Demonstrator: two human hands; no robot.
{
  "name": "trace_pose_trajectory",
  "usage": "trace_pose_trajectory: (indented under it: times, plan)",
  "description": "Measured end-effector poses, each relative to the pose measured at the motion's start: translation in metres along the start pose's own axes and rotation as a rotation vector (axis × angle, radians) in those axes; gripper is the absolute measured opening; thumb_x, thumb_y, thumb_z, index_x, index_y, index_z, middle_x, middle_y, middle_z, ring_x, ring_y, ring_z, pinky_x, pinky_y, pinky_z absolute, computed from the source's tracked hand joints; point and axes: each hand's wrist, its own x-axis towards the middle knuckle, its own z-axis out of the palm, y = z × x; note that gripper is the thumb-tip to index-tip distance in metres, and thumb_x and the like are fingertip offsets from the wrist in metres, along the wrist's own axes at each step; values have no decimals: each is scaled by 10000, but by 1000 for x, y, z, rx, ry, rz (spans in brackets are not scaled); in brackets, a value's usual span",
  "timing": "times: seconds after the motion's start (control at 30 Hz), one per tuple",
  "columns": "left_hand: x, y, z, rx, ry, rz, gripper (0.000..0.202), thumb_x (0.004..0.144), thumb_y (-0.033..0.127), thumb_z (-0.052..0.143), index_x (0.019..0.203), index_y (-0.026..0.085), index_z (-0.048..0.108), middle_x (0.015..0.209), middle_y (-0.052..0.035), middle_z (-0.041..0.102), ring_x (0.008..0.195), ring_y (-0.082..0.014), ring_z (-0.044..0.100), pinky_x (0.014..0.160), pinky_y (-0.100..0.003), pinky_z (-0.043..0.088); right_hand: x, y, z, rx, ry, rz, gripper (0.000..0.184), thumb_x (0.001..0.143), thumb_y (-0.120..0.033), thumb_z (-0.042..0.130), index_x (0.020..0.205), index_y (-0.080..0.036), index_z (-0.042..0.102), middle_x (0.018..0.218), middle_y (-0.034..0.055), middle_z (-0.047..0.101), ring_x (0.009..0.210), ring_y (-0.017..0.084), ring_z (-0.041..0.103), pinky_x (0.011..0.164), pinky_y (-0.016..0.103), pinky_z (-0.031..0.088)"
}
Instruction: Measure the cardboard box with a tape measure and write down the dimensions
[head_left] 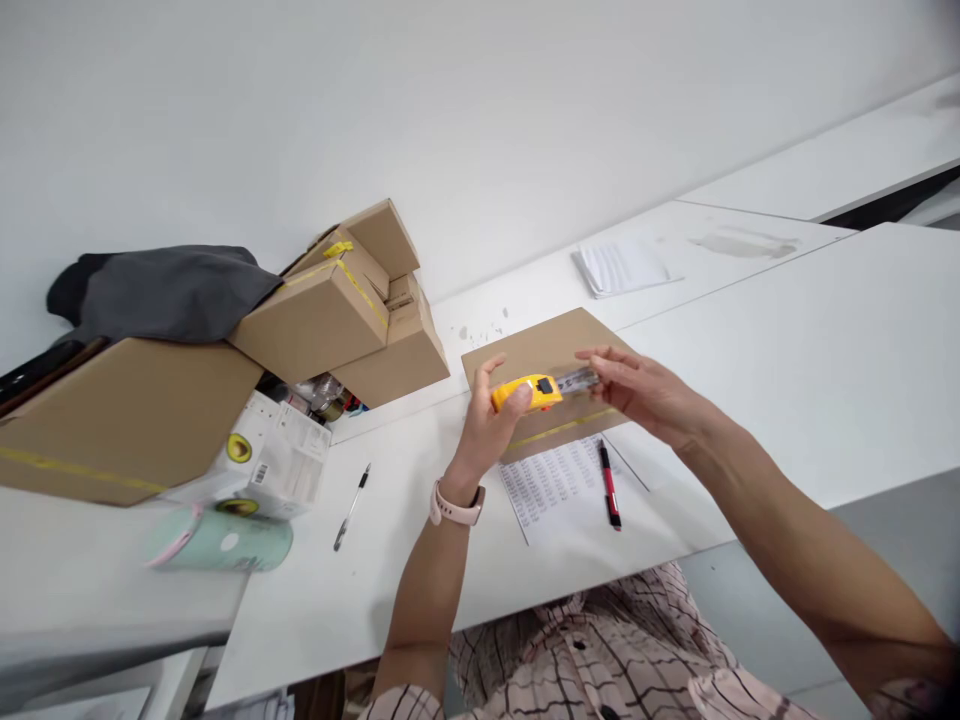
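My left hand (487,420) is closed around the yellow handle of a utility knife (529,391), held above the table. My right hand (637,388) pinches the knife's extended blade end (577,379) with its fingertips. Both hands hover over a flat brown cardboard box (525,345) with a strip of yellow tape, lying on the white table (787,380). A printed sheet of paper (555,485) lies just in front of the box, with a red pen (609,485) on it. A watch with a pale strap sits on my left wrist.
Several cardboard boxes (345,310) are stacked at the left, with dark cloth (165,290) draped on one. A white avocado-print carton (274,460), a mint-green bottle (225,540), a grey pen (351,508) and a folded white paper (622,268) also lie on the table.
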Motion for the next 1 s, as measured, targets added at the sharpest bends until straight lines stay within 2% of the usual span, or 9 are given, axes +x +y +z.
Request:
trace_pose_trajectory:
  times: [0.1,0.2,0.27,0.37,0.47,0.57,0.77,1.0]
  plan:
    - [9,-6,-27,46,145,16,657,868,531,697,1394,202,478,918,-38,670,821,-186,677,764,-310,545,36,-13,-26,-11,130,-116,389,611,-420,954,861,-209,744,753,-13,582,615,82,460,524,223,449]
    - [17,-16,-62,90,294,-17,635,852,551,678,1349,188,522,1014,-68,689,785,-167,670,664,-261,508,71,-17,-59,-27,238,-148,353,617,-372,935,820,-205,699,693,-25,519,586,85,411,496,231,411]
    - [19,-24,-82,116,357,-85,621,845,568,661,1322,187,548,1038,-73,691,736,-147,648,603,-238,463,87,-13,-75,-76,283,-142,337,640,-367,905,790,-197,655,686,-25,503,569,85,392,493,246,389]
    - [18,-36,-101,151,392,-159,603,840,586,644,1283,182,580,1012,-67,688,680,-125,603,568,-229,413,100,2,-84,-194,316,-110,364,640,-406,878,759,-199,603,670,-27,496,565,91,394,510,264,380]
    - [15,-43,-106,161,385,-180,598,836,597,636,1250,167,596,988,-69,685,672,-127,582,574,-236,405,102,15,-82,-306,375,-48,366,654,-450,841,764,-206,592,655,-29,507,582,106,426,535,269,390]
    - [14,-46,-105,167,373,-187,577,848,595,624,1234,168,603,1003,-75,684,700,-133,586,590,-240,409,99,20,-78,-370,416,2,344,689,-453,810,809,-199,611,731,2,594,640,127,503,570,273,414]
    - [28,-49,-105,157,328,-189,572,855,562,620,1276,176,581,1006,-72,690,692,-134,597,584,-239,403,92,19,-80,-522,324,32,335,736,-484,776,898,-205,683,949,37,697,828,169,594,675,280,450]
    - [39,-53,-109,147,295,-185,545,856,561,605,1242,176,600,951,-56,691,658,-129,578,565,-239,386,86,19,-79,-644,337,40,386,749,-596,743,824,-217,729,919,80,745,825,235,640,648,321,475]
